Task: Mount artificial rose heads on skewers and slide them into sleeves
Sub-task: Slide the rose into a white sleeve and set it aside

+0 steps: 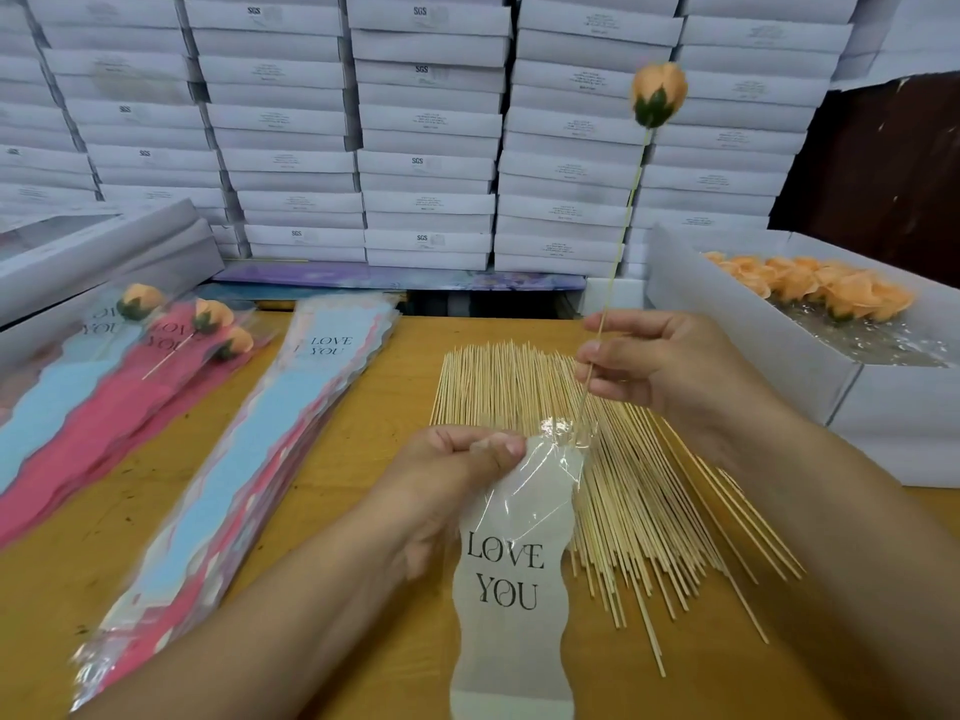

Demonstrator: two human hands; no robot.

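Right hand [670, 366]: a skewer [621, 228] is pinched between thumb and fingers, the grip closed on its lower part; the wrist and forearm are cut off by the right edge.
Skewer: held tilted, nearly upright, with an orange rose head [658, 93] mounted on its top end; the bottom tip is lost in the crinkled mouth of a sleeve [511, 553].
Left hand [457, 470]: the sleeve's clear plastic top is gripped with curled fingers and thumb; how far the skewer tip has entered cannot be told.
Sleeve: white, wavy-edged, printed "LOVE YOU", held over the table [363, 459]; its lower end is cut off by the bottom edge.
Loose skewers [597, 459]: a spread pile is lying on the table, partly hidden beneath both hands and the sleeve.
Stack of sleeves [270, 433]: blue and pink, lying left of the pile, blurred at the near end.
Finished roses [171, 330]: three sleeved rose heads are seen at far left, blurred.
Box of rose heads [821, 293]: open, at right, its far side cut off.
Background: stacked white boxes [426, 122], their labels too small to be read.
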